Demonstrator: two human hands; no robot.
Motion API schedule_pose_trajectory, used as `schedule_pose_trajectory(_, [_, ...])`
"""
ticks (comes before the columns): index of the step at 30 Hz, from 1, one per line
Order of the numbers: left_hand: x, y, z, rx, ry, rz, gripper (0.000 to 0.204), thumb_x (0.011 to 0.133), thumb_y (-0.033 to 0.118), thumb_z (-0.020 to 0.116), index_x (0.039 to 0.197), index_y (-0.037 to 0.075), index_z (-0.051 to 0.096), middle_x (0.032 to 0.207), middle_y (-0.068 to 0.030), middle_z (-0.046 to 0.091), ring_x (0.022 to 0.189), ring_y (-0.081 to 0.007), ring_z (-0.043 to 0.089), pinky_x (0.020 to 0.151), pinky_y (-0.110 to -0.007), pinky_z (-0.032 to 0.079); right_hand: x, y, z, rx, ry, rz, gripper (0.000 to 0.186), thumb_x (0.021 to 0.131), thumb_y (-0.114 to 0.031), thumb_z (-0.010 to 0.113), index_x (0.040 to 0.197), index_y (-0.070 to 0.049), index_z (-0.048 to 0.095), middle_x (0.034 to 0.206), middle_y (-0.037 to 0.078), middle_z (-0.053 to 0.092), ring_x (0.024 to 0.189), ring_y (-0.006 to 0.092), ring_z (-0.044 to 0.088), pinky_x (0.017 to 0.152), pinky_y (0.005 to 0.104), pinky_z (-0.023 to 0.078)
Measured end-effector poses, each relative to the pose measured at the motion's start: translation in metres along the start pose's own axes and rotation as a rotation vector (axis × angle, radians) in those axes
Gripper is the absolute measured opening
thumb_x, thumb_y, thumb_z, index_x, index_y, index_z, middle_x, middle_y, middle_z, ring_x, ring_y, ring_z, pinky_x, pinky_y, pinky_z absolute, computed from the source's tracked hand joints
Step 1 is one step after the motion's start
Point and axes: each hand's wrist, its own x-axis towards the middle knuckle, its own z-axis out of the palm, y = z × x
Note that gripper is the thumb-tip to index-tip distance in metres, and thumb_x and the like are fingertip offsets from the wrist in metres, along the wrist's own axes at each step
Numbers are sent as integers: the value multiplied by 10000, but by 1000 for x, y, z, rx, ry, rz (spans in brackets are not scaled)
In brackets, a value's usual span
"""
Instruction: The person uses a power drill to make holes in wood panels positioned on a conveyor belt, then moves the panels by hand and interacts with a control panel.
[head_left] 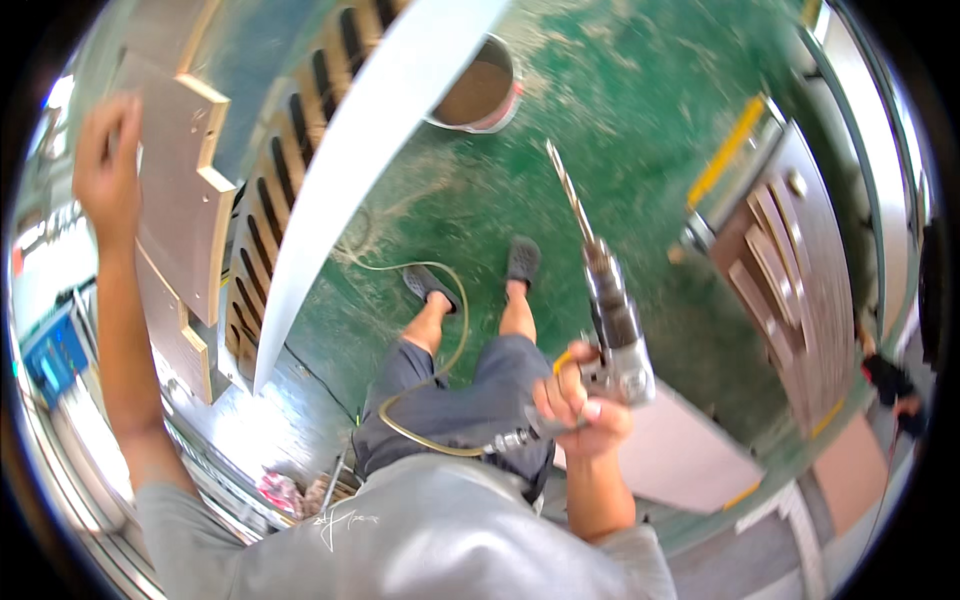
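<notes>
My right hand (583, 408) is wrapped round the handle of a pneumatic drill (622, 340) in front of my right thigh. Its long twist drill bit (570, 190) points away from me and slightly left, touching nothing. From a metal coupling on the handle, a yellowish air hose (460, 350) loops across my legs to the floor. My left arm stretches out to the far left. There my left hand (108, 170) is near the brown panels (180, 170), its fingers curled and blurred; what they hold, if anything, is hidden.
A white curved strip (370, 130) runs diagonally beside a slatted rack (285, 165). A bucket (512, 95) of brown material stands on the green floor (620, 90). On the right, a brown board (815, 250) carries several narrow pieces. Another person (890, 385) is at the far right edge.
</notes>
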Motion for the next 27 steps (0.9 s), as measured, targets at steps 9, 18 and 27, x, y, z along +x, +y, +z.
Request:
schedule_pose_trajectory(9, [-67, 333, 8, -831, -386, -54, 176, 800, -3, 743, 974, -12, 717, 868, -115, 702, 691, -202, 646, 623, -301, 523, -42, -48, 99, -49, -337, -207, 707, 745, -152, 641, 1391, 43, 429, 681, -7, 477, 539, 116, 461, 600, 314, 392])
schedule_pose_trajectory(18, [-50, 396, -38, -1311, -482, -218, 257, 901, 143, 698, 1035, -77, 694, 940, -148, 713, 787, -160, 667, 690, -271, 525, -85, -55, 157, -280, -507, -263, 705, 730, -209, 685, 1338, 68, 461, 585, -22, 491, 469, 107, 461, 465, 275, 384])
schedule_pose_trajectory(27, [-46, 411, -86, -1089, -322, 129, 293, 767, -79, 748, 1055, -52, 703, 909, -137, 699, 744, -162, 687, 587, -258, 557, -117, -60, 167, -498, -632, -174, 649, 728, -105, 691, 1328, -14, 461, 735, -3, 563, 702, 133, 529, 663, 288, 440])
